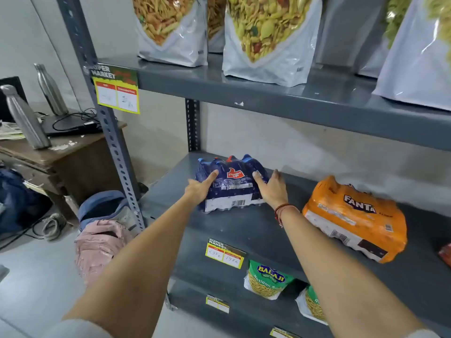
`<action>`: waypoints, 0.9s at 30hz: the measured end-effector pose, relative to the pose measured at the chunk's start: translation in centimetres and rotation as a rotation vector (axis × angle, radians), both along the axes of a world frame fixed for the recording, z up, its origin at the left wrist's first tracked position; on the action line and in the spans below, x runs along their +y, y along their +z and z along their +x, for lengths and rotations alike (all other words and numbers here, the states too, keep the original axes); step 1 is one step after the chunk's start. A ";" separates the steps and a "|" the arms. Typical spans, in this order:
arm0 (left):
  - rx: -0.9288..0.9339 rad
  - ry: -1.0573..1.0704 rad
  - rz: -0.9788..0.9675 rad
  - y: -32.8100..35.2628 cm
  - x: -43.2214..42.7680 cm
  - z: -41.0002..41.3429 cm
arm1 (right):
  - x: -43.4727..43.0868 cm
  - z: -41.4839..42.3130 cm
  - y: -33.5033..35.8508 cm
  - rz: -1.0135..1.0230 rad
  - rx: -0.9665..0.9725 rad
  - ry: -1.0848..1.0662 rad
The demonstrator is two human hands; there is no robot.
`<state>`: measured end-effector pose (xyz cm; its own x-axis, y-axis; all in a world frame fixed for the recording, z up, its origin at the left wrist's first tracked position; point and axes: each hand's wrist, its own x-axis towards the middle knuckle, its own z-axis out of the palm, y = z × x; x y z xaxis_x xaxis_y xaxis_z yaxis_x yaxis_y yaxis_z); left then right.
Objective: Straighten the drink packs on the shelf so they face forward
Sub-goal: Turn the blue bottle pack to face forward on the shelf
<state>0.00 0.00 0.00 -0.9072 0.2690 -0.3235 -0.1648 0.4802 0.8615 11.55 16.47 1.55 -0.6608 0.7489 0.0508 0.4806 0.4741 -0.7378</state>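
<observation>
A dark blue Thums Up drink pack (230, 185) lies on the grey middle shelf (256, 230), its logo and barcode turned toward me. My left hand (200, 189) presses against its left side and my right hand (272, 189) against its right side, so both hands clasp the pack between them. To the right lies an orange Fanta drink pack (353, 218), turned at an angle with its near corner close to the shelf's front edge. No hand touches the Fanta pack.
Large snack pouches (268, 40) stand on the shelf above. Balaji snack bags (267, 280) sit on the shelf below. Price tags (225, 253) hang on the shelf edges. Left of the rack are a wooden desk (61, 152) with steel bottles (23, 118), and backpacks (102, 240) on the floor.
</observation>
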 end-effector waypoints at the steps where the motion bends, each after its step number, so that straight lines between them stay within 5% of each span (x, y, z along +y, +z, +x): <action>1: -0.028 0.013 0.031 0.3 0.4 0.1 | 0.4 -0.4 -0.1 -0.103 -0.009 -0.010; 7: -0.035 0.108 0.209 -1.5 1.1 -1.4 | 2.1 -1.3 -2.6 -0.443 0.134 -0.050; 16: 0.233 -0.171 0.501 -3.5 -1.6 1.1 | -1.2 4.0 -6.2 -0.365 0.466 0.047; 23: 0.536 -0.301 0.173 -6.3 -3.1 0.7 | -0.7 6.3 -8.0 -0.154 0.275 0.117; 27: 0.528 -0.186 0.040 -6.1 -1.8 0.6 | -1.2 5.9 -7.7 -0.039 0.256 0.058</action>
